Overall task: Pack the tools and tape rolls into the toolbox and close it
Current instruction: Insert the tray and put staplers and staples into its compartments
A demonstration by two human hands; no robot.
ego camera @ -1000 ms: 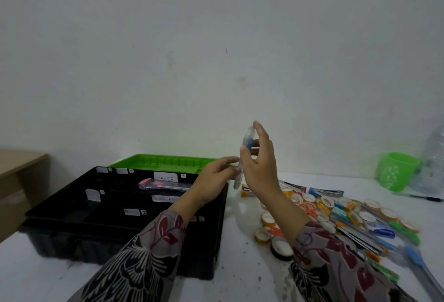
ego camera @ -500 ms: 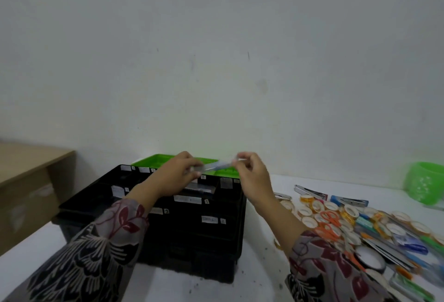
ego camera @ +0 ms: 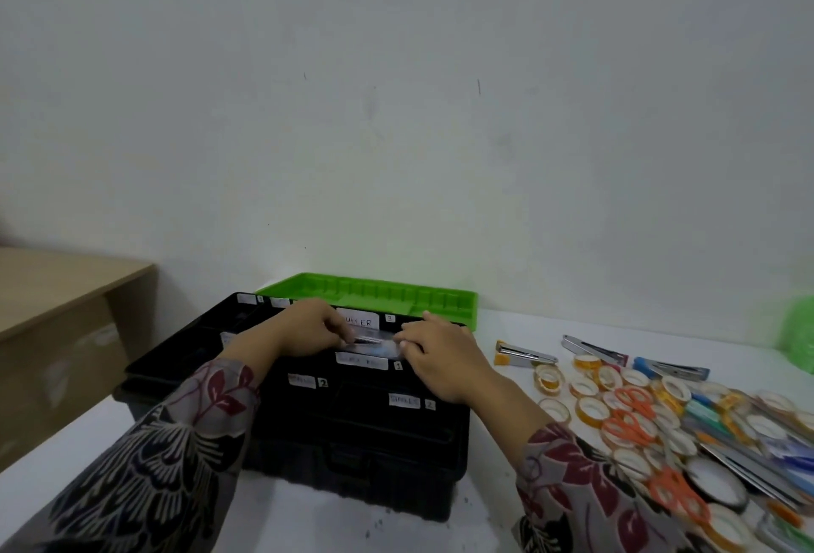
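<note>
The open black toolbox (ego camera: 352,455) stands in front of me, its compartments marked with white labels. Its green lid (ego camera: 374,295) lies open behind. My left hand (ego camera: 304,332) and my right hand (ego camera: 440,354) each pinch one end of a clear-packaged cutter (ego camera: 374,343), held level and low over a back compartment of the tray. To the right on the white table lie several tape rolls (ego camera: 590,407), orange scissors (ego camera: 630,429), staplers (ego camera: 524,353) and packaged cutters (ego camera: 749,460).
A wooden desk (ego camera: 66,288) stands lower at the left. A green basket (ego camera: 799,328) sits at the far right edge by the wall. A larger black-rimmed tape roll (ego camera: 718,484) lies near the front right.
The cutter went from upright in my right hand to level between both hands, then down and left onto the toolbox tray. The view shifted left.
</note>
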